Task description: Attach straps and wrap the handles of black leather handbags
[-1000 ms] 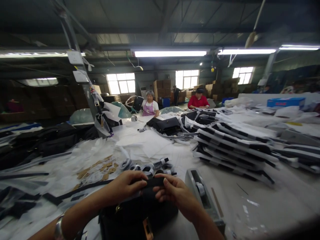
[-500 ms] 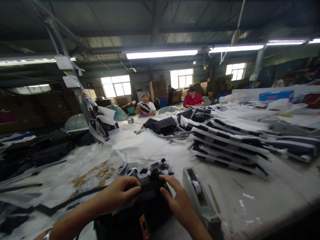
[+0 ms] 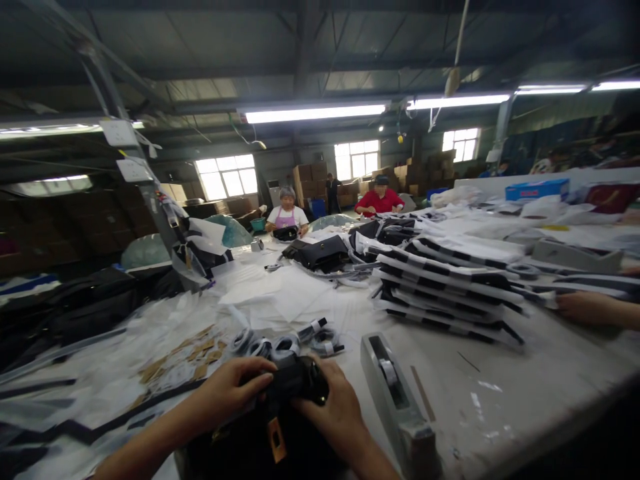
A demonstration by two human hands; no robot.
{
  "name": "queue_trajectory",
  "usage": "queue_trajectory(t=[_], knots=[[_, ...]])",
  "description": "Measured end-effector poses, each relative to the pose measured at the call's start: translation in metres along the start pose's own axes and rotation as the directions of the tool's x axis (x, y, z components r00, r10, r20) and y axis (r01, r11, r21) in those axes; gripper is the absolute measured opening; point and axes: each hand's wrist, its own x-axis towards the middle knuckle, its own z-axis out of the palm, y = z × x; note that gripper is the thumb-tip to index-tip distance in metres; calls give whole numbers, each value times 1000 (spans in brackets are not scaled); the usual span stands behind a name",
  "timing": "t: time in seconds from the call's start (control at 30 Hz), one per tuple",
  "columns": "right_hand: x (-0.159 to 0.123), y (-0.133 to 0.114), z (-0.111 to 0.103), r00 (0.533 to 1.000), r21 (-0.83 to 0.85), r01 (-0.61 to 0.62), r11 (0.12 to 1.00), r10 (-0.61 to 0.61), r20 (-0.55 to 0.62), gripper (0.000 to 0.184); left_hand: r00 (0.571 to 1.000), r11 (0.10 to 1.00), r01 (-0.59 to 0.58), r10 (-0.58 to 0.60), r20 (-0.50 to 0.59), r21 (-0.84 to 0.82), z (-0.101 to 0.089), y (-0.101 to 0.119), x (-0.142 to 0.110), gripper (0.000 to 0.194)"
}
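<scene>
A black bag (image 3: pixel 305 443) with a gold-coloured metal clasp plate (image 3: pixel 275 440) lies at the near edge of the table, in front of me. My left hand (image 3: pixel 247 381) pinches the bag's upper edge with thumb and fingers. On the other side, my right hand (image 3: pixel 331 393) is wrapped round a dark, shiny part at the top of the same bag, its thumb toward the middle. Just beyond my hands lie several coiled straps (image 3: pixel 285 344) in pale wrapping. To the right of my right hand stands a grey tape dispenser (image 3: pixel 395 393).
Stacked striped black-and-white wrapped pieces (image 3: pixel 445 293) lie right of centre. Another person's hand (image 3: pixel 585 309) reaches in from the right. Brown card tags (image 3: pixel 193 357) and clear plastic cover the left. Across the table, two people sit near a black bag (image 3: pixel 320 252).
My right hand has closed further round the top of the bag and its thumb has moved left. Another person's hand has come in at the right. The view has shifted slightly.
</scene>
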Motion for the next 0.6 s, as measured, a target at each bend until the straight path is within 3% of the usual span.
queue_trajectory(t=[0.07, 0.13, 0.2, 0.33, 0.47, 0.6], knots=[[-14, -3, 14, 994, -22, -28, 999, 26, -102, 69, 1000, 1000, -4, 4, 7, 20, -2, 6, -2, 35], [-25, -3, 22, 993, -1, -23, 1000, 23, -120, 74, 1000, 1000, -3, 2, 31, 21, -4, 13, -4, 34], [-30, -2, 20, 999, 96, 24, 995, -20, -42, 70, 998, 1000, -8, 6, 61, 28, -5, 20, -4, 32], [-28, -4, 1, 990, 274, 72, 959, -102, 96, 41, 997, 995, -43, 37, 74, 91, -3, 30, 1, 32], [-25, -14, -7, 990, 213, 86, 973, -108, 91, 35, 995, 992, 29, -40, 92, 120, -1, 35, 6, 34], [-26, -19, -7, 995, 179, 48, 983, -63, 80, 27, 974, 993, 108, -116, 193, 53, -2, 39, 8, 35]])
